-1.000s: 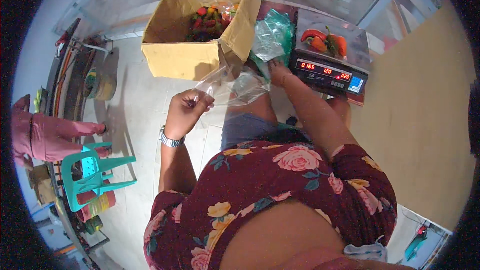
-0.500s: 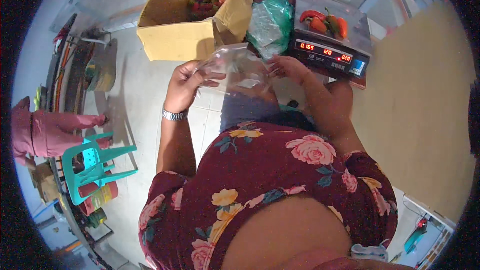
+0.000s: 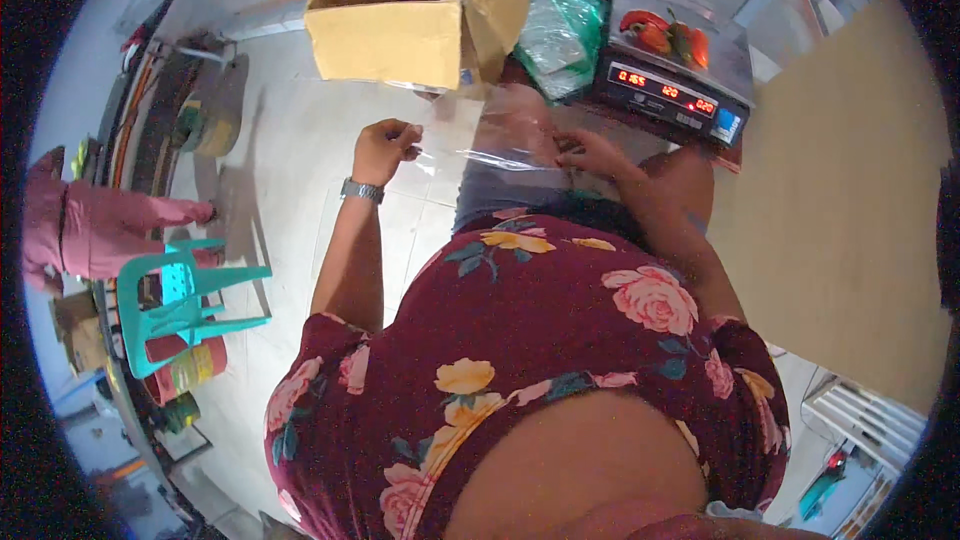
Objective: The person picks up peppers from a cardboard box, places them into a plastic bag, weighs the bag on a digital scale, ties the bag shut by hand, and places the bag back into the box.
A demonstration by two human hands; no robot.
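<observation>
A clear plastic bag (image 3: 490,130) is stretched flat between both hands in front of my body. My left hand (image 3: 383,150), with a wristwatch on the wrist, pinches its left edge. My right hand (image 3: 590,152) pinches its right edge. Beyond the bag stands an open cardboard box (image 3: 420,15) with red and orange peppers inside. To the right, a digital scale (image 3: 672,70) with a lit red display carries a few red peppers (image 3: 665,35) on its pan.
A heap of green plastic bags (image 3: 560,30) lies between box and scale. A teal plastic chair (image 3: 185,305) stands at the left, with a pink-sleeved person (image 3: 95,230) beside it. Shelving with cans runs along the left edge. The floor is pale tile.
The bag has been pulled away from the box toward my body and spread wide. My right hand came back from the scale side and now grips the bag's right edge.
</observation>
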